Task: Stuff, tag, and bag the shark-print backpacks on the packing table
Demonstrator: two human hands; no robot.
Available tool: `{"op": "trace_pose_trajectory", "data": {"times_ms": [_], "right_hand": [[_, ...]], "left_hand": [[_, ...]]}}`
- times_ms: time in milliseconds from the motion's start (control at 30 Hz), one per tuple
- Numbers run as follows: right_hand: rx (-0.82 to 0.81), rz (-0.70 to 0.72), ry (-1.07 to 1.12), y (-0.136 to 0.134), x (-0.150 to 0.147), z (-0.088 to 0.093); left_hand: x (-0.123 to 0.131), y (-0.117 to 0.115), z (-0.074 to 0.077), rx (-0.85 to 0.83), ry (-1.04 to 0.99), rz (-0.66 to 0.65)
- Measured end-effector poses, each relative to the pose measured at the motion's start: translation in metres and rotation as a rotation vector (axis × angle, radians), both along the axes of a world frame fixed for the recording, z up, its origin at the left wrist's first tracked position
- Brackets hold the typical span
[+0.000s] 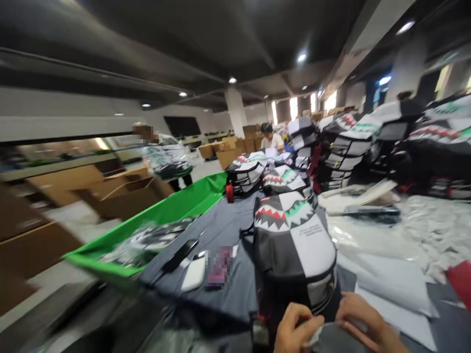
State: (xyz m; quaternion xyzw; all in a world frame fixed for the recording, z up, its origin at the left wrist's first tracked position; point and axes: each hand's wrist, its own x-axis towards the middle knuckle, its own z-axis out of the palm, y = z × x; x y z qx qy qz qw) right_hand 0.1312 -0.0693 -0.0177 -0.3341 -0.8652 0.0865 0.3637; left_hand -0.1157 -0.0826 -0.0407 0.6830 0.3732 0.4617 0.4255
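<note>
At the bottom edge of the head view, my left hand (pixel 297 327) and my right hand (pixel 368 321) are both closed, with bent fingers, on a dark grey piece of material (pixel 340 339). Most of that piece lies below the picture, so its kind cannot be made out. Just beyond my hands a grey-and-white backpack (pixel 294 240) lies on the table, with a red and green jagged-tooth print across its upper part. Blur softens the fingers' edges.
Several similar backpacks (pixel 353 142) are piled at the back right. Clear plastic bags (pixel 371 233) cover the table's right side. Left are phones (pixel 194 274), a green-lined bin (pixel 154 211) and cardboard boxes (pixel 117 193). Two people (pixel 165 152) stand further off, one carrying wrapped goods.
</note>
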Motion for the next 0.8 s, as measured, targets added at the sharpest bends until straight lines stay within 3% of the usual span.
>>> {"op": "trace_pose_trajectory", "data": {"times_ms": [100, 233, 367, 467, 567, 667, 800], "right_hand": [[0.021, -0.061, 0.087, -0.009, -0.011, 0.0], [0.18, -0.135, 0.069, -0.006, -0.019, -0.007], [0.301, -0.068, -0.019, 0.013, -0.029, -0.007], [0.381, 0.074, -0.116, 0.027, -0.04, 0.007], [0.48, 0.096, -0.185, 0.032, -0.051, 0.015], [0.479, 0.05, -0.235, 0.029, -0.052, 0.004], [0.424, 0.027, -0.231, 0.023, -0.044, -0.024]], "left_hand": [[-0.018, -0.019, 0.009, 0.096, 0.014, 0.071], [-0.024, -0.015, 0.01, -0.249, -0.114, 0.333], [-0.031, 0.003, 0.002, -0.321, -0.14, 0.465], [-0.039, 0.022, 0.001, -0.21, -0.023, 0.525], [-0.049, 0.036, 0.005, -0.123, 0.1, 0.55], [-0.056, 0.034, 0.014, -0.048, 0.187, 0.553], [-0.048, 0.01, 0.03, 0.375, 0.355, 0.663]]}}
